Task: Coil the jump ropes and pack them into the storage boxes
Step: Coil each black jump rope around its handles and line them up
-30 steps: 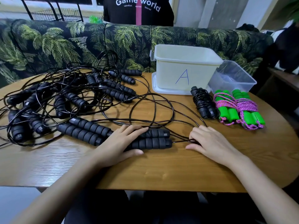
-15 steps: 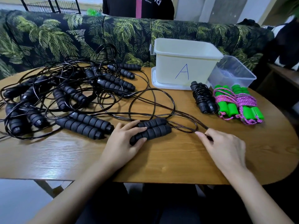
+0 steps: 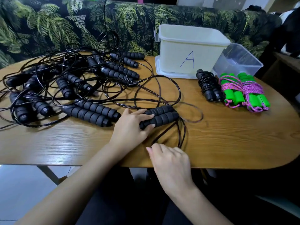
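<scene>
A tangle of black jump ropes [image 3: 65, 82] was spread over the left of the tabletop [image 3: 227, 135]. A pair of black foam handles [image 3: 162, 116] was gripped by the left hand [image 3: 131, 125]. Their cord [image 3: 182, 135] was drawn into the curled fingers of the right hand [image 3: 170, 159]. In front of the white box [image 3: 191, 51] marked A, one coiled black rope [image 3: 209, 86] and two green-handled ropes [image 3: 243, 93] were laid.

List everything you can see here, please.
table: one, wood, under everything
loose ropes: several, black, tangled, left
handles: two, black, centre, in left hand
cord: one, black, looping from handles to right hand
coiled rope: one, black, before box A
green ropes: two bundles, green handles, pink cord, right
box A: one, white, back
clear box: one, behind green ropes
sofa: one, palm print, behind table
left hand: holds handles
right hand: at cord, near edge
</scene>
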